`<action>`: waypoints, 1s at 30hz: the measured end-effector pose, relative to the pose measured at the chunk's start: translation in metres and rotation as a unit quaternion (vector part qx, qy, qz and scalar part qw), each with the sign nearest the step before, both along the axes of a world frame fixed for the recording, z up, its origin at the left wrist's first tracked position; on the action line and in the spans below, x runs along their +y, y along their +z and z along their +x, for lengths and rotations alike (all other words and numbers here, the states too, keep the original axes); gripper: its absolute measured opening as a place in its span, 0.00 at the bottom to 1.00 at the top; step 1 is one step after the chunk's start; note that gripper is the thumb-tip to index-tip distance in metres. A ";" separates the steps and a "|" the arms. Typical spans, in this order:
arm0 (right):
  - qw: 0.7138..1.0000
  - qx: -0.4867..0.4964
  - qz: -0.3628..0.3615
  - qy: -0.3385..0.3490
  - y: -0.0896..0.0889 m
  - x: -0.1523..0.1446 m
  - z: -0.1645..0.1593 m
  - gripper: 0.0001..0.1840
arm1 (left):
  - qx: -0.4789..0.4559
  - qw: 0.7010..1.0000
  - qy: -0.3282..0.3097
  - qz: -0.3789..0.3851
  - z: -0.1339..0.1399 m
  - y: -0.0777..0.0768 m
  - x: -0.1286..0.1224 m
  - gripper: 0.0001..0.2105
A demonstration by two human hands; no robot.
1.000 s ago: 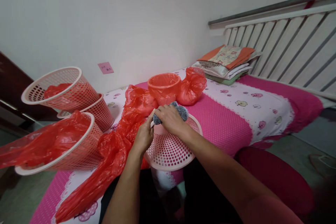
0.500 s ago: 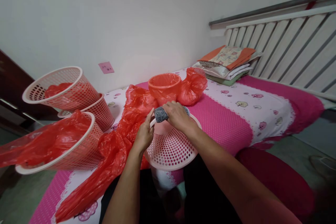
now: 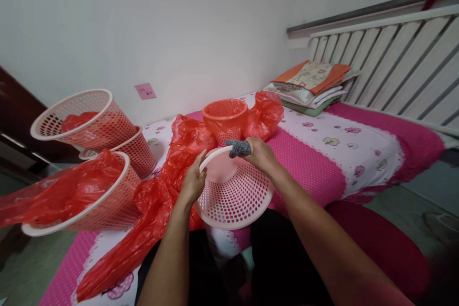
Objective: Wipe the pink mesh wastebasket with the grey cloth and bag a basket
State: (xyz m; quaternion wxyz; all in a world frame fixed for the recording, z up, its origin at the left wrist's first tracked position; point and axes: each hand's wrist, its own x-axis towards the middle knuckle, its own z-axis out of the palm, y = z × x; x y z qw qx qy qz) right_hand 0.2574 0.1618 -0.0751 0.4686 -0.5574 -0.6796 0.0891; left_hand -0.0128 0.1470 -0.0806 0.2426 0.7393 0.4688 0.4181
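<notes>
A pink perforated plastic basket [image 3: 233, 201] is tipped with its wide mouth toward me, above the edge of the bed. My left hand [image 3: 194, 179] grips its rim at the left, thumb pointing up along it. In my right hand [image 3: 258, 153] is a dark grey speckled cloth [image 3: 239, 148], its fingers closed round it and pressed on the far rim. Just beyond stands another basket [image 3: 225, 114] lined with a red plastic bag. Red plastic bags [image 3: 158, 201] lie crumpled to the left of my left hand.
More pink baskets [image 3: 118, 201] with red bags stand or lean at the left. A tied red bag [image 3: 263, 114] sits behind. Folded bedding [image 3: 311, 83] is stacked near the white radiator [image 3: 387, 57]. A dark red round stool [image 3: 376, 248] is at lower right.
My right hand and the cloth have moved right along the basket's far rim, uncovering the rim's upper left part. My left hand still grips the rim, shifted slightly left.
</notes>
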 end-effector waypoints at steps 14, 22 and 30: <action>0.981 0.173 -0.068 -0.049 -0.067 -0.012 0.030 0.17 | -0.117 0.990 -0.043 -0.065 -0.007 -0.004 0.011 0.25; 0.975 0.210 -0.025 -0.074 -0.072 -0.024 0.027 0.19 | -0.106 0.992 -0.043 -0.052 -0.004 0.010 0.007 0.28; 0.988 0.135 -0.019 -0.079 -0.060 -0.009 0.026 0.19 | -0.065 0.996 -0.053 -0.024 -0.007 0.019 0.022 0.28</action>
